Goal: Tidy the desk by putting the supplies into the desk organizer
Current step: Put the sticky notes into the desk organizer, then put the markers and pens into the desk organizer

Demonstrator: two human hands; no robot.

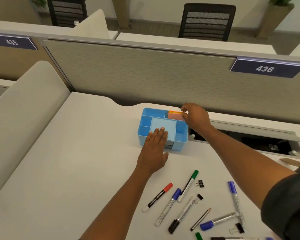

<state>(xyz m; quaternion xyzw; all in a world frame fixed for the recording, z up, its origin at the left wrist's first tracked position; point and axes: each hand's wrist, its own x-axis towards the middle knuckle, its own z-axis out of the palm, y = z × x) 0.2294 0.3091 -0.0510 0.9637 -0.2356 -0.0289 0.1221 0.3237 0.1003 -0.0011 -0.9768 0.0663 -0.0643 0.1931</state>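
Entry: tidying barely begun. The blue organizer (163,129) stands on the white bench (76,170) near the partition (145,75), well apart from the loose supplies in the near right corner.

Right hand (195,116): its grip is pinched on a thin stack of orange and pink sticky notes (176,114), which sits in the organizer's rear right compartment. I cannot tell whether the stack is fully seated or only being lowered; the fingertips are at its right edge.

Left hand (155,144): flat, fingers straight and together, pressing on the organizer's front rim and the wide centre tray, apparently steadying it. It holds nothing.

Other compartments in view look bare: the rear left slot, the two small left cells and the right front cell.

Left to do, by my reckoning, nearly everything:
- red-capped marker (158,196)
- green-capped marker (188,185)
- blue-capped marker (168,205) beside it, another blue one (235,198) to the right, a third (216,220) nearer
- black-capped marker (182,215)
- pencil (200,219)
- binder clips (199,183), three visible, black
- more markers cut off at the bottom edge, count uncertain.

Estimate: one item placed or nearly so, a dozen or so outstanding.
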